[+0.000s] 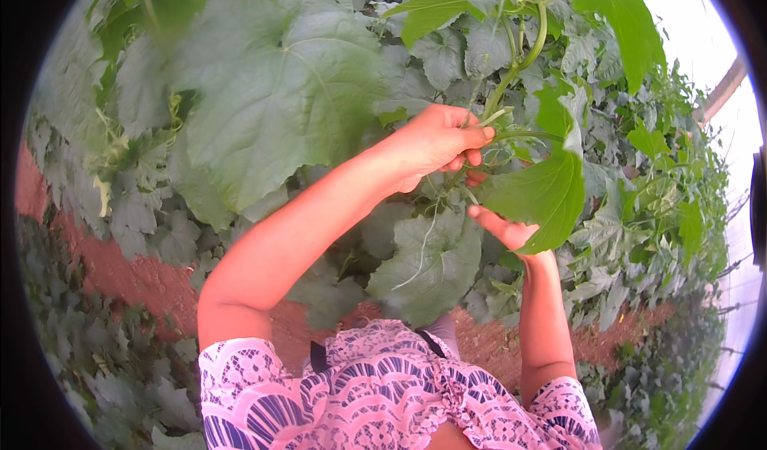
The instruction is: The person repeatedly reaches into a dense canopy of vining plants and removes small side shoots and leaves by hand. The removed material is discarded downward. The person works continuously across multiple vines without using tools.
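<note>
My left hand [440, 141] is closed on a green vine stem [506, 81] of a climbing plant with broad lobed leaves. The stem rises from its fingers to the top of the view. Just below and to the right is my right hand [506, 225], partly behind a bright green leaf [539, 195]; its thumb points at a thin stalk, and whether it grips anything is hidden. A pale string or tendril [425, 249] hangs beneath the hands, in front of a lower leaf [443, 270].
A large leaf [287, 96] stands close to the left forearm. Dense foliage surrounds the hands. Reddish soil [138, 282] runs behind my body, with more low plants at the lower left and lower right. A pole [722, 90] slants before pale sheeting at the right.
</note>
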`<control>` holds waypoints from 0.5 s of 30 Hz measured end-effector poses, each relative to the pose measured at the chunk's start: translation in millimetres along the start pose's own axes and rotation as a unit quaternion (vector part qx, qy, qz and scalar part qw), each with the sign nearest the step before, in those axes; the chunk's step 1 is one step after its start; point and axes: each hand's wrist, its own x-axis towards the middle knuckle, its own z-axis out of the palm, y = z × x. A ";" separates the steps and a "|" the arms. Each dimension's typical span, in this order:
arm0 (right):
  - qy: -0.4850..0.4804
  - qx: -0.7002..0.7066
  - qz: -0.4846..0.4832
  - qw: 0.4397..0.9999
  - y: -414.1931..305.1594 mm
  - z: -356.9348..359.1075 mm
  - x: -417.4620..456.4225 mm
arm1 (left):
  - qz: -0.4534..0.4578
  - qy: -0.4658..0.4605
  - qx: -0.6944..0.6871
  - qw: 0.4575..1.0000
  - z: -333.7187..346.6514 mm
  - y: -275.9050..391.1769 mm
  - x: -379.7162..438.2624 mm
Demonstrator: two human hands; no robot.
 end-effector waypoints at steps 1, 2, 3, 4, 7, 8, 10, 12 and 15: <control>-0.033 -0.029 0.041 0.998 -1.5 3.1 5.9 | -0.003 -0.008 0.008 1.000 1.9 2.4 -0.8; -0.069 -0.058 0.079 0.993 -0.4 7.2 12.0 | -0.007 -0.015 0.017 1.000 4.8 5.4 -2.4; -0.047 -0.041 0.054 0.997 4.2 12.0 13.8 | -0.010 -0.022 0.027 0.999 7.7 8.1 -3.9; -0.026 -0.025 0.028 0.999 8.4 16.2 14.0 | 0.000 -0.024 0.020 1.000 9.3 9.8 -6.0; 0.088 0.022 0.020 0.996 42.4 29.8 12.2 | 0.024 -0.031 0.009 0.999 14.8 14.0 -11.3; 0.068 0.056 0.026 0.996 40.9 29.5 11.2 | 0.024 -0.033 0.013 0.999 17.3 14.5 -11.7; 0.028 0.124 0.038 0.991 23.8 25.9 9.4 | 0.028 -0.039 0.010 0.999 18.0 11.6 -11.5; 0.039 0.220 0.060 0.973 19.7 29.2 7.4 | 0.035 -0.048 -0.006 0.998 16.7 5.8 -10.5; 0.035 0.332 0.087 0.939 43.6 29.9 2.9 | 0.043 -0.039 0.031 0.998 16.5 8.4 -11.2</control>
